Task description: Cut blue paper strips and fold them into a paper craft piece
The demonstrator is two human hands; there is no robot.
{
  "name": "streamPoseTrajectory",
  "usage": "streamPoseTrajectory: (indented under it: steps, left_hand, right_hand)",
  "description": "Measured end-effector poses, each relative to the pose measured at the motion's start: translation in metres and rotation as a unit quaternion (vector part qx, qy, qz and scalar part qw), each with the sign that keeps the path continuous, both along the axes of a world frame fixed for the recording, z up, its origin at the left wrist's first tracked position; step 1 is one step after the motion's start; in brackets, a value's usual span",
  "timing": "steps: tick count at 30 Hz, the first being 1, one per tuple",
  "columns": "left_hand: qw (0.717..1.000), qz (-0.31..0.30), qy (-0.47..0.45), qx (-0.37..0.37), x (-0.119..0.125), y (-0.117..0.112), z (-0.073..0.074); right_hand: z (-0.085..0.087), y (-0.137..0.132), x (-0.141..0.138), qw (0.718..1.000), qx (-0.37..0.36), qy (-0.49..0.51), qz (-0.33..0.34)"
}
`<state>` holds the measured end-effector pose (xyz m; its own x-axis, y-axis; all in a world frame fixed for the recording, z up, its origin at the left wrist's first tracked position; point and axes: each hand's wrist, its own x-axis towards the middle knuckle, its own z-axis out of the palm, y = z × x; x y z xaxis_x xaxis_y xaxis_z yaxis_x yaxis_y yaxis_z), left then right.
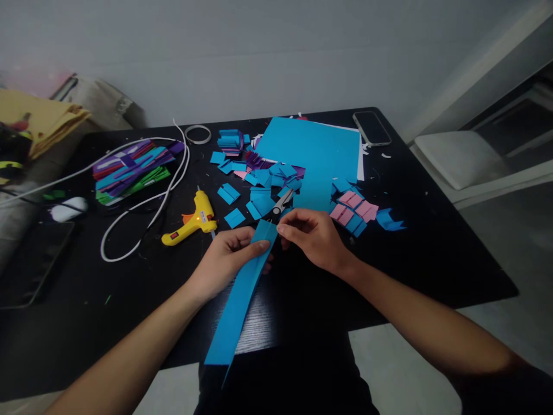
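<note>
head view: long flat blue paper strip point(240, 300) runs from centre to 6 o'clock, over the edge of matte black table point(432, 253). left hand point(227, 256) curled, thumb and fingers pinching strip top. right hand point(313, 236) half-closed, fingertips nipping same end. steel-bladed scissors point(280, 204) at 12 o'clock, just beyond. yellow plastic glue gun point(192, 222) at 9 o'clock.

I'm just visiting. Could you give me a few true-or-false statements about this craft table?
1. The left hand and the right hand both pinch a long blue paper strip. True.
2. The glue gun is red. False: it is yellow.
3. A phone lies near the far right corner of the table. True.
4. The pink pieces lie left of the glue gun. False: they lie to its right, beyond the right hand.
</note>
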<state>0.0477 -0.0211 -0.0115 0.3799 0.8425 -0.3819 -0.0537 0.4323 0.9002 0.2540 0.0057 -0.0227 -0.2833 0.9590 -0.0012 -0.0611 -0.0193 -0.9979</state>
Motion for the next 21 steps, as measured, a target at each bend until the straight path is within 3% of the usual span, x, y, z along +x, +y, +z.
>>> streamPoseTrajectory:
  steps: [5,11,21]
  left_hand:
    - [1.0,0.004,-0.006,0.006,0.0007,0.0002,0.0005]
    - [1.0,-0.002,0.014,0.024,0.0007,0.0004,0.0009]
    - [0.998,-0.021,0.039,0.039,0.0017,0.0001,0.0033]
  right_hand:
    - [0.0006,0.0028,0.0006,1.0,-0.011,0.007,-0.01]
    - [0.003,-0.0003,0.0003,0.99,-0.105,0.045,0.077]
    - [0.002,-0.0007,-0.0018,0.996,-0.059,-0.027,0.063]
